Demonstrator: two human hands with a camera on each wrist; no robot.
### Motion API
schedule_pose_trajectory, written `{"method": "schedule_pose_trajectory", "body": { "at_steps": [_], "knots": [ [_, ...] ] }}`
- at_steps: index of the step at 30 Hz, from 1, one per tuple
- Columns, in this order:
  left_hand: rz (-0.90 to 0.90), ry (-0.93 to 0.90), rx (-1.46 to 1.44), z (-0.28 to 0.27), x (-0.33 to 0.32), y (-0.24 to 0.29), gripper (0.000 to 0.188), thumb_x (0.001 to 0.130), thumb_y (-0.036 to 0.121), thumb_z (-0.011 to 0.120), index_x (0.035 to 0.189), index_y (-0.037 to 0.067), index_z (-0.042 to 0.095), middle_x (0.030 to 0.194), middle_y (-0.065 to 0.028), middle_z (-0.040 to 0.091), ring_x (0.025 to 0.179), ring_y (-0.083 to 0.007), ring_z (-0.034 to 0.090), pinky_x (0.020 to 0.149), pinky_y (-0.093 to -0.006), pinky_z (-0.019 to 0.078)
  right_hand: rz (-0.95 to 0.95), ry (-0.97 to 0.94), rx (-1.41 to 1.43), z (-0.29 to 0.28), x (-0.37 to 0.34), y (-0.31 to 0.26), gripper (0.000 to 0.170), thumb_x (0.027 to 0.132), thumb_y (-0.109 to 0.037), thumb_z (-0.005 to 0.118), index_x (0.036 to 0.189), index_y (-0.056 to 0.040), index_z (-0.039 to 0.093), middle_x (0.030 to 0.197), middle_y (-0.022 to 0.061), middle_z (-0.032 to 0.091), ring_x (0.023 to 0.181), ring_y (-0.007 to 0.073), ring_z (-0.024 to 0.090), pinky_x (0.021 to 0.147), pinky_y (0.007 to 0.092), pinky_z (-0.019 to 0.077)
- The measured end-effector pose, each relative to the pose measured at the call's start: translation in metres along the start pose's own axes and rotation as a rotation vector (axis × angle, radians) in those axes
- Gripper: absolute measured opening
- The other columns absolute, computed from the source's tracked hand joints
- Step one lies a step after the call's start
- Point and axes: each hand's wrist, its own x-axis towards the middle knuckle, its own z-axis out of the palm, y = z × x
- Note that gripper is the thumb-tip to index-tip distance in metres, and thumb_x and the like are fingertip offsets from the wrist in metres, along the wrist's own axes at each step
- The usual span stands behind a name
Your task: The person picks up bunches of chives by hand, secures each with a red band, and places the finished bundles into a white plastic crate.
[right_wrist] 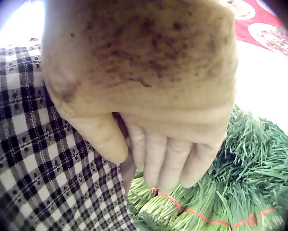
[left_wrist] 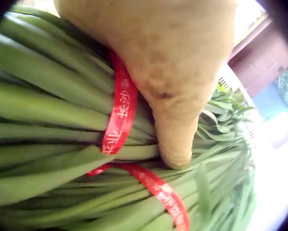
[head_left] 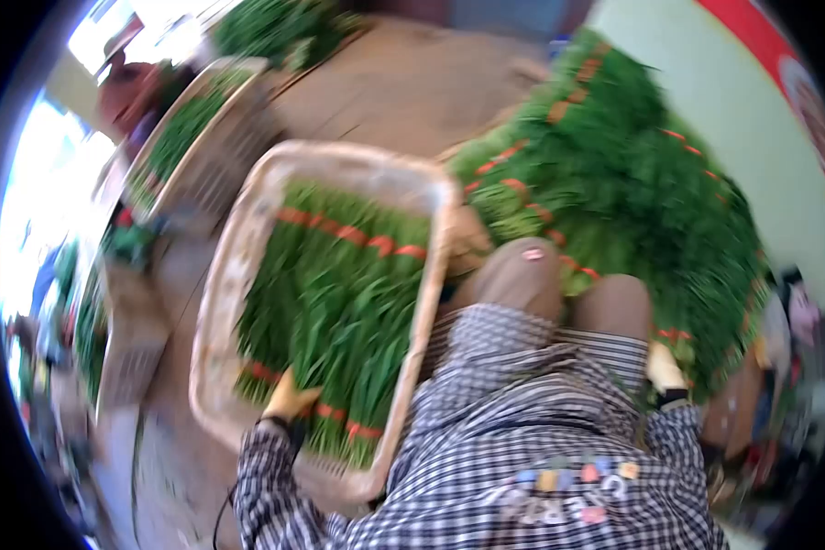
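Observation:
In the head view my left hand [head_left: 289, 399], yellowish, is at the near end of a plastic crate [head_left: 209, 321] holding rows of garlic chives. It grips a banded bundle of chives [left_wrist: 42, 110]; my thumb presses down between it and a neighbouring bundle [left_wrist: 148, 202], beside their red printed bands. My other fingers are hidden behind the hand. My right hand [right_wrist: 148, 96] hangs by my checked shirt with its fingers loosely bent and nothing in them. Just beyond it lies a large pile of banded chives [head_left: 614, 174].
More crates of greens, one of them a pale basket [head_left: 220, 151], stand to the left. Another heap of greens [head_left: 275, 32] lies at the back on the brown floor [head_left: 394, 87]. A pale wall [head_left: 715, 110] with a red strip rises behind the right pile.

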Motion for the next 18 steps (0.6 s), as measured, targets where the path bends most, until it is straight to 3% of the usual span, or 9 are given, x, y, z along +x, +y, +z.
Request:
{"method": "schedule_pose_trajectory", "body": {
  "at_steps": [3, 5, 6, 7, 9, 11, 13, 15, 18],
  "knots": [
    [-0.056, -0.073, -0.061, -0.008, 0.013, -0.024, 0.072, 0.084, 0.006, 0.083, 0.146, -0.001, 0.048, 0.135, -0.0172, 0.065, 0.121, -0.0280, 0.064, 0.108, -0.0423, 0.0506, 0.072, -0.074, 0.028, -0.041, -0.027, -0.074, 0.032, 0.098, -0.010, 0.049, 0.122, 0.0012, 0.067, 0.115, 0.0293, 0.070, 0.110, 0.0467, 0.066, 0.093, 0.0521, 0.0539],
    [-0.120, -0.021, 0.419, -0.027, 0.028, -0.059, 0.090, 0.073, 0.028, 0.094, 0.145, 0.000, 0.049, 0.137, -0.0228, 0.063, 0.124, -0.0374, 0.064, 0.106, -0.0458, 0.0523, 0.015, -0.004, 0.164, -0.024, -0.023, -0.064, 0.038, 0.096, -0.013, 0.055, 0.130, -0.0017, 0.065, 0.121, 0.0270, 0.070, 0.114, 0.0447, 0.066, 0.096, 0.0488, 0.0541],
    [-0.161, -0.006, 0.630, -0.031, 0.027, -0.044, 0.084, 0.075, 0.032, 0.093, 0.140, -0.003, 0.053, 0.133, -0.0222, 0.068, 0.121, -0.0329, 0.067, 0.104, -0.0425, 0.0534, 0.022, -0.001, 0.185, -0.017, -0.026, -0.061, 0.040, 0.096, -0.015, 0.059, 0.134, -0.0034, 0.064, 0.124, 0.0257, 0.070, 0.116, 0.0433, 0.066, 0.097, 0.0475, 0.0539],
    [-0.255, -0.042, 0.647, -0.035, 0.031, -0.026, 0.086, 0.068, 0.042, 0.095, 0.133, -0.004, 0.061, 0.124, -0.0234, 0.073, 0.118, -0.0350, 0.070, 0.100, -0.0431, 0.0556, 0.018, -0.009, 0.203, -0.013, -0.029, -0.054, 0.044, 0.096, -0.017, 0.062, 0.138, -0.0051, 0.063, 0.128, 0.0244, 0.070, 0.118, 0.0419, 0.066, 0.099, 0.0462, 0.0536],
    [-0.530, -0.150, 1.156, -0.044, 0.049, 0.010, 0.093, 0.057, 0.056, 0.095, 0.126, -0.002, 0.070, 0.109, -0.0223, 0.077, 0.111, -0.0375, 0.073, 0.093, -0.0432, 0.0582, 0.131, -0.053, 0.272, -0.010, -0.040, -0.036, 0.048, 0.098, -0.023, 0.065, 0.143, -0.0059, 0.061, 0.132, 0.0227, 0.069, 0.120, 0.0389, 0.066, 0.101, 0.0454, 0.0531],
    [-0.613, -0.028, 1.275, -0.004, 0.041, 0.125, 0.079, 0.072, 0.042, 0.089, 0.133, -0.002, 0.066, 0.117, -0.0226, 0.075, 0.115, -0.0388, 0.071, 0.099, -0.0443, 0.0555, 0.241, -0.042, 0.313, -0.001, -0.046, -0.003, 0.052, 0.098, -0.029, 0.067, 0.144, -0.0051, 0.060, 0.135, 0.0214, 0.068, 0.122, 0.0364, 0.066, 0.102, 0.0437, 0.0528],
    [-0.151, 0.220, 1.260, 0.027, 0.007, 0.210, 0.044, 0.093, 0.027, 0.077, 0.131, 0.005, 0.069, 0.110, -0.0228, 0.075, 0.101, -0.0392, 0.072, 0.091, -0.0473, 0.0563, 0.326, -0.028, 0.336, -0.003, -0.054, 0.032, 0.053, 0.098, -0.029, 0.067, 0.144, -0.0036, 0.059, 0.133, 0.0224, 0.069, 0.121, 0.0361, 0.067, 0.102, 0.0439, 0.0524],
    [0.240, 0.329, 1.057, 0.034, 0.032, 0.218, 0.051, 0.091, 0.035, 0.078, 0.133, 0.007, 0.069, 0.122, -0.0217, 0.073, 0.110, -0.0373, 0.070, 0.095, -0.0454, 0.0551, 0.411, 0.094, 0.406, 0.018, -0.051, 0.073, 0.046, 0.096, -0.029, 0.068, 0.133, -0.0028, 0.066, 0.116, 0.0212, 0.075, 0.107, 0.0394, 0.071, 0.092, 0.0463, 0.0554],
    [0.472, 0.297, 0.850, 0.101, 0.040, 0.318, 0.057, 0.090, 0.034, 0.080, 0.139, 0.008, 0.065, 0.130, -0.0223, 0.070, 0.118, -0.0363, 0.068, 0.101, -0.0437, 0.0527, 0.600, 0.302, 0.354, 0.047, -0.041, 0.132, 0.040, 0.093, -0.033, 0.070, 0.127, -0.0113, 0.070, 0.105, 0.0230, 0.074, 0.100, 0.0387, 0.072, 0.089, 0.0470, 0.0565]
  ]
}}
